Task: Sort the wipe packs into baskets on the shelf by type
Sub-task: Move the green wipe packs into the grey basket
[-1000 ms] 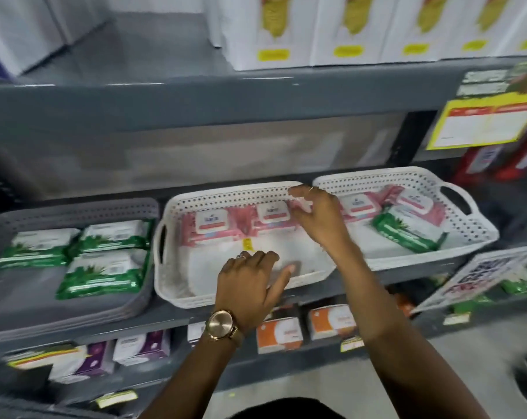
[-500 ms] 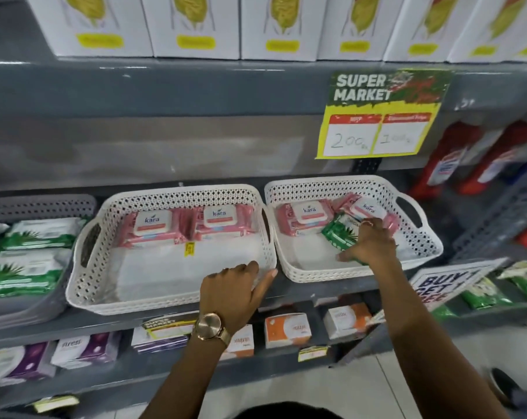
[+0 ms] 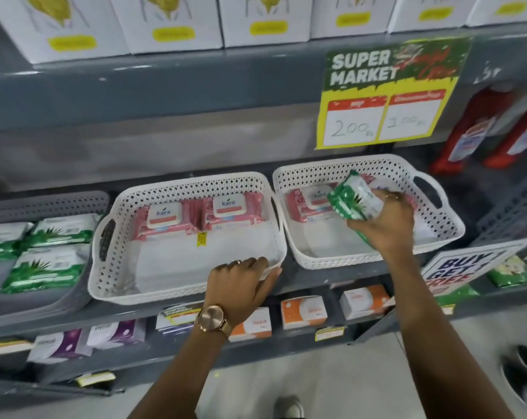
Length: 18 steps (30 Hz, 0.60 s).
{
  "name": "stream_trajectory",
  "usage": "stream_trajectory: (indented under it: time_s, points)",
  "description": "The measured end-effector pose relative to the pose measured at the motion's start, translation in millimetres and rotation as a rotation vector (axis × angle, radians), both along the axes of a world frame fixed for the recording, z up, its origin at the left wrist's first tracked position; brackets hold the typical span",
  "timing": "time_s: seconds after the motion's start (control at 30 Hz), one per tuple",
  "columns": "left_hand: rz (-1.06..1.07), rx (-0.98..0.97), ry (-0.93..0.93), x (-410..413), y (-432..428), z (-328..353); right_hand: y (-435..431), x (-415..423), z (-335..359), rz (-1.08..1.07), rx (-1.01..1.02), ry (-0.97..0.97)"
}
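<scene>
Three baskets stand side by side on the middle shelf. The grey basket (image 3: pixel 74 204) at the left holds several green wipe packs (image 3: pixel 44 267). The middle white basket (image 3: pixel 111 285) has two pink packs (image 3: pixel 165 220) along its back. In the right white basket (image 3: pixel 449 225) lie pink packs (image 3: pixel 304 207). My right hand (image 3: pixel 383 222) holds a green wipe pack (image 3: pixel 352 201) tilted up above that basket. My left hand (image 3: pixel 241 282) grips the front right rim of the middle basket.
A yellow-green price sign (image 3: pixel 386 95) hangs from the upper shelf edge just above the right basket. White boxes (image 3: pixel 171 22) line the top shelf. Red bottles (image 3: pixel 479 128) stand at the right. Small boxes (image 3: pixel 304 313) fill the lower shelf.
My right hand has closed on the green pack in the right basket and lifted it clear of the pink packs. My left hand stays on the middle basket's rim.
</scene>
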<state>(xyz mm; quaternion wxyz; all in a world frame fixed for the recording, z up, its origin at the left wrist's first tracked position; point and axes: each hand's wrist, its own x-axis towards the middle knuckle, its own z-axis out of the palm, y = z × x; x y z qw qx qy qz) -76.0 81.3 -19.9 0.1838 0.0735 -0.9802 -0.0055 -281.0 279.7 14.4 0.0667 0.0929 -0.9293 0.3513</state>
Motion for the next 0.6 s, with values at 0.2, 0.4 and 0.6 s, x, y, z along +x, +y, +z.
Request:
stream_trajectory:
  time_s: [0.2,0.4,0.6]
  points:
    - [-0.044,0.017,0.012,43,-41,2,-57,52,36,0.161,-0.155,0.124]
    - [0.027,0.023,0.04,124,-121,9,-167,135,62,0.415,-0.214,0.202]
    - [-0.044,0.071,0.129,200,-213,12,-287,220,66,0.61,-0.113,0.12]
